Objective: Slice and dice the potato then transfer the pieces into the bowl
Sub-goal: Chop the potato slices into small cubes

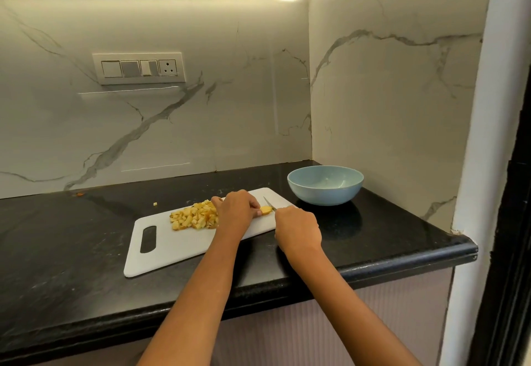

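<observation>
A white cutting board [178,246] lies on the black counter. A pile of diced potato [194,217] sits near its middle. My left hand [237,210] presses down on a small remaining potato piece [265,210] at the board's right end. My right hand [297,229] grips a knife [269,203], whose blade rests against the right side of that piece. The light blue bowl [325,190] stands empty to the right of the board, near the corner wall.
A stray potato bit [155,204] lies on the black counter [71,250] behind the board. Marble walls close the back and right side. A switch panel [139,68] is on the back wall. The counter's front edge runs just below the board.
</observation>
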`<state>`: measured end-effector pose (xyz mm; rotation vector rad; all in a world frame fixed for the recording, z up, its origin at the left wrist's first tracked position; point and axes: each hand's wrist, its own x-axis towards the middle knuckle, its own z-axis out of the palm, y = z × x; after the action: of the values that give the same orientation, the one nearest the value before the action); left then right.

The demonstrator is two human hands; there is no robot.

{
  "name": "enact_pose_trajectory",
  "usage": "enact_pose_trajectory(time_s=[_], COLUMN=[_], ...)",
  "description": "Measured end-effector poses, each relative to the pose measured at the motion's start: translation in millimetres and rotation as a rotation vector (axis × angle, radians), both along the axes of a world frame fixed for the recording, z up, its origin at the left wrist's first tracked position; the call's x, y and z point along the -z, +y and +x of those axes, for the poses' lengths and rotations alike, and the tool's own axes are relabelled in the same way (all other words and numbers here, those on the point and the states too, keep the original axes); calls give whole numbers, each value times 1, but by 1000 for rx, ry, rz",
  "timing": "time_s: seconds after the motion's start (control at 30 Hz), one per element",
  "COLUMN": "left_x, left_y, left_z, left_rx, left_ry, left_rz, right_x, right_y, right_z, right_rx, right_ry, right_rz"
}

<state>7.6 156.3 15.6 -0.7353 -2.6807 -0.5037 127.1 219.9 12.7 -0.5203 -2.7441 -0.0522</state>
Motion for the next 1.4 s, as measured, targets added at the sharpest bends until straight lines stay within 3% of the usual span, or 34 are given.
enact_pose_trajectory(time_s=[0.67,0.97,1.4], left_x=[4,5,4], left_y=[-1,-3,-2], left_z=[-1,0,-3], left_rx=[9,33,2], left_ry=[-81,-93,-111], left_rz=[22,50,51], right_x=[-2,0,-6], right_y=[0,-1,-2], right_z=[5,10,19], right_rx=[-9,27,-11], right_ry=[3,52,-30], right_rz=[-18,-125,-119])
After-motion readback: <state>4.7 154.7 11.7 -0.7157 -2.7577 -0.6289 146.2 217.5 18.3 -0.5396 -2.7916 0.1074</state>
